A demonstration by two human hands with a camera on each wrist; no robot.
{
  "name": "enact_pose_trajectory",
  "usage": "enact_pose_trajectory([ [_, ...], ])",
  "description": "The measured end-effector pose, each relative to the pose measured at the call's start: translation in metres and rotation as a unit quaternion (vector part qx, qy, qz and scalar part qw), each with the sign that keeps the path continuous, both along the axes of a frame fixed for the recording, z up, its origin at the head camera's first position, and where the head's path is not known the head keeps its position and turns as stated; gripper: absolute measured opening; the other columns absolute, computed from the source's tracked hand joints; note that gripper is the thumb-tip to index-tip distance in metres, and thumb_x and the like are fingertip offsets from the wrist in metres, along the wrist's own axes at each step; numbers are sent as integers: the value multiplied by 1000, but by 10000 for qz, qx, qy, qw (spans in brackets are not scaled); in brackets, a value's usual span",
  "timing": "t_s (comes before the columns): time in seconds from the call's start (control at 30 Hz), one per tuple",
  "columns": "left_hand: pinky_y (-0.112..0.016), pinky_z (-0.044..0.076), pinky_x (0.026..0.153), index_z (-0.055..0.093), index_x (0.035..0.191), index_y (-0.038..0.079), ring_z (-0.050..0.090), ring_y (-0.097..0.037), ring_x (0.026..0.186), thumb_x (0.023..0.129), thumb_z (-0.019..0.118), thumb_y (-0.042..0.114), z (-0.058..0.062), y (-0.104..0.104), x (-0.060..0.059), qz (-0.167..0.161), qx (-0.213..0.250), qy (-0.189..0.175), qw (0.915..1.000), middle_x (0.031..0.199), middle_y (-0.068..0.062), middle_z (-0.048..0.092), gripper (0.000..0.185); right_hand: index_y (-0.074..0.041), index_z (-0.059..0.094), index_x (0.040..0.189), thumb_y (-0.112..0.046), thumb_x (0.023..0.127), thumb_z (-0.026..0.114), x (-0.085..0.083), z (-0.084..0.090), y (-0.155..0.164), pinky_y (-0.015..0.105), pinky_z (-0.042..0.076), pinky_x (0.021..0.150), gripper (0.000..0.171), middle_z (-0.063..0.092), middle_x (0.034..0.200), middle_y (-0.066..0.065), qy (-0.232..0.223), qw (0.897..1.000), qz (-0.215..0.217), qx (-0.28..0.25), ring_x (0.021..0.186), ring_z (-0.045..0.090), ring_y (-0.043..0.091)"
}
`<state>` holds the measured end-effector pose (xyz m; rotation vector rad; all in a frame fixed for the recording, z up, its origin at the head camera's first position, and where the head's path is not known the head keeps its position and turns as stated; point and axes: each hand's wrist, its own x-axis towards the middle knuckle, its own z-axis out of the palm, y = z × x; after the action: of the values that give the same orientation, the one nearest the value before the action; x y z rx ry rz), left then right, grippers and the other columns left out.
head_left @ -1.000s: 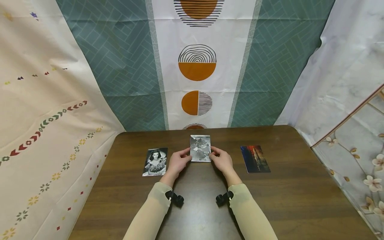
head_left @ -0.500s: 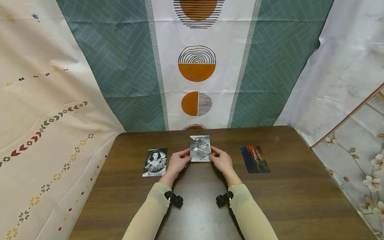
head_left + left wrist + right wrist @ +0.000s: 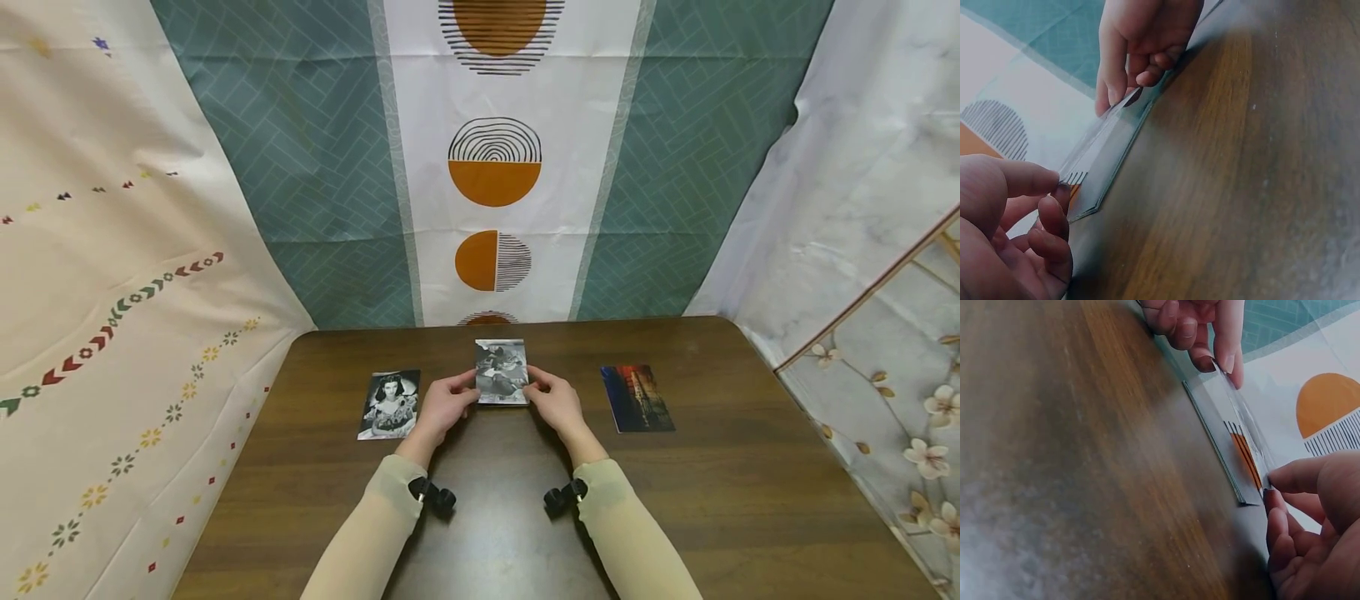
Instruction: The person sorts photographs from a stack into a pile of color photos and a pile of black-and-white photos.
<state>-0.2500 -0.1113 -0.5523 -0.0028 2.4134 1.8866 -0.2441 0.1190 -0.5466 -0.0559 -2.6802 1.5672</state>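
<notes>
Near the table's far edge, a black-and-white photo card [image 3: 501, 371] is held by its two sides. My left hand [image 3: 444, 408] pinches its left side between thumb and fingers, and my right hand [image 3: 557, 407] pinches the right side the same way. Seen edge-on in the left wrist view, the held card [image 3: 1093, 142] is tilted just above a glossy flat card or thin stack [image 3: 1110, 172] lying on the table. The right wrist view also shows this lower piece [image 3: 1211, 425], its shiny top reflecting the wall hanging. From the head view the held card mostly hides it.
A black-and-white portrait photo card [image 3: 389, 406] lies left of my left hand. To the right lies a dark blue and orange photo card [image 3: 637, 398]. The brown wooden table [image 3: 750, 500] meets patterned cloth hangings [image 3: 337, 275] at its back and sides.
Both hands keep their grip and place. The held photo's picture looks a little darker, with less glare. The head view has shifted very slightly.
</notes>
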Motion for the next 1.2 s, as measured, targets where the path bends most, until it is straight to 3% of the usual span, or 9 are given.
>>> enact_pose_trajectory([
  [0.27, -27, 44, 58, 69, 144, 9, 50, -13, 55, 97, 75, 9, 8, -8, 11, -101, 34, -5, 9999, 80, 0, 65, 48, -11, 70, 144, -15, 98, 72, 9, 0, -3, 39, 46, 88, 46, 73, 105, 6, 12, 9988, 55, -480, 99, 62, 24],
  [0.6, -28, 47, 60, 68, 145, 8, 53, -15, 58, 97, 75, 10, 20, -23, 27, -208, -84, 110, 9997, 86, -3, 67, 48, -9, 70, 144, -11, 97, 73, 22, -1, -14, 36, 48, 88, 47, 75, 103, 6, 146, 9978, 208, -606, 98, 65, 20],
  [0.93, -30, 49, 61, 67, 145, 6, 55, -16, 60, 97, 74, 7, 26, -39, 35, -316, -255, 163, 9990, 88, -5, 67, 49, -7, 71, 141, -10, 96, 75, 29, 2, -25, 34, 49, 83, 45, 77, 101, 6, 304, 9967, 416, -635, 94, 66, 18],
  [1.2, -31, 49, 61, 68, 144, 6, 57, -20, 62, 97, 76, 10, 26, -52, 37, -137, -400, 88, 9991, 90, -6, 66, 48, -9, 73, 139, -10, 95, 74, 29, 7, -39, 35, 49, 83, 45, 77, 100, 5, 408, 9960, 494, -627, 90, 66, 16],
])
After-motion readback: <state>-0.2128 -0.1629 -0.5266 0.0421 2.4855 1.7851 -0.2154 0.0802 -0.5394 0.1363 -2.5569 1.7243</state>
